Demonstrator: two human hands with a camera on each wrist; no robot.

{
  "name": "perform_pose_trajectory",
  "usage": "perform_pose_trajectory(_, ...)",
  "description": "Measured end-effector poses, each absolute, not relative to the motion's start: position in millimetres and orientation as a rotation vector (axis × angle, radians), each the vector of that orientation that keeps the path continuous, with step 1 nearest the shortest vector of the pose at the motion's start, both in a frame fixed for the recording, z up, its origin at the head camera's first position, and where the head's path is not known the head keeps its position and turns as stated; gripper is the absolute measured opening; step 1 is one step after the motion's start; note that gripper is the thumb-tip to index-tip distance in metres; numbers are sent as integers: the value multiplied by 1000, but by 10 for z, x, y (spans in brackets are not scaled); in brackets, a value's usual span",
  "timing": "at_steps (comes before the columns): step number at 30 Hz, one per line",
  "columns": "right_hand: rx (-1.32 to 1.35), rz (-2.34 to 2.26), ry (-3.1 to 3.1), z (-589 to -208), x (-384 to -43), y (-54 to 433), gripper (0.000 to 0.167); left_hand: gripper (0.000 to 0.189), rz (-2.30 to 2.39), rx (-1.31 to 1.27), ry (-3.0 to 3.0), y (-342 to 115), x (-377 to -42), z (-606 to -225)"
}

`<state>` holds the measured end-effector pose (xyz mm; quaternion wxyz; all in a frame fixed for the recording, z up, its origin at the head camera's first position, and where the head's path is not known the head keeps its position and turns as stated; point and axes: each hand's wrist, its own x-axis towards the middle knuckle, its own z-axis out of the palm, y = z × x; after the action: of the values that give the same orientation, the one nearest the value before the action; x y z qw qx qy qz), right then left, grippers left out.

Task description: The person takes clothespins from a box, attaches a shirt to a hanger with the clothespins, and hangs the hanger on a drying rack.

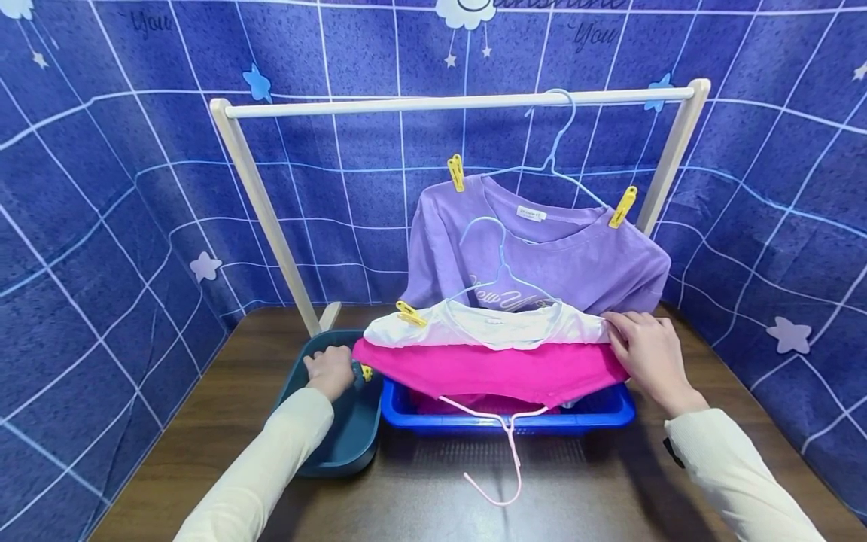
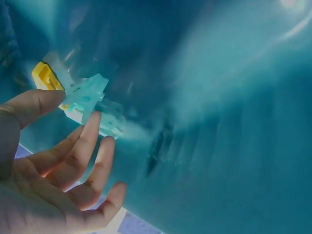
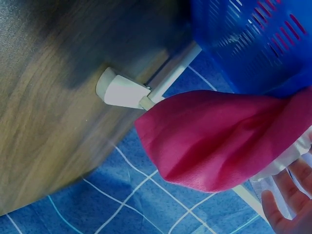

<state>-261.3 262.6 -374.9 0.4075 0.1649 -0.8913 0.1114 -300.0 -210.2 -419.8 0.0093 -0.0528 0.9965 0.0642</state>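
Observation:
A white and bright pink shirt (image 1: 488, 365) on a light blue hanger (image 1: 503, 263) lies across the blue basket (image 1: 508, 425). A yellow clothespin (image 1: 411, 314) is on its left shoulder in the head view. My right hand (image 1: 650, 357) grips the shirt's right shoulder, fingers on the white cloth. Down in the dark teal bin (image 1: 345, 429), my left hand (image 1: 330, 373) pinches a teal clothespin (image 2: 90, 92) between thumb and fingertip. Beside it are a yellow clothespin (image 2: 46, 77) and another teal one, partly behind the fingers.
Behind, a purple shirt (image 1: 542, 256) hangs by its hanger (image 1: 558, 143) from the rack bar (image 1: 460, 103), with yellow clothespins (image 1: 456, 173) at both shoulders. A pink hanger (image 1: 511, 452) sticks out over the basket's front. The wooden table (image 1: 223, 421) meets blue patterned cloth at the back and sides.

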Motion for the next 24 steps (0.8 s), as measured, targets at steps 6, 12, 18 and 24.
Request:
perform_pose_trajectory(6, 412, 287, -2251, -3747, -2604, 2625, 15, 26, 201, -144, 3111, -2139, -2973, -4152)
perform_pose_trajectory(12, 411, 291, -2258, -3745, -2595, 2625, 15, 31, 221, -136, 3114, -2168, -2948, -4061)
perform_pose_trajectory(18, 413, 289, -2260, -3745, -2593, 2625, 15, 27, 245, -114, 3174, -2171, -2913, -3936)
perform_pose_trajectory(24, 410, 293, -2259, -3746, -2595, 2628, 15, 33, 254, -79, 3277, -2148, -2891, -3820)
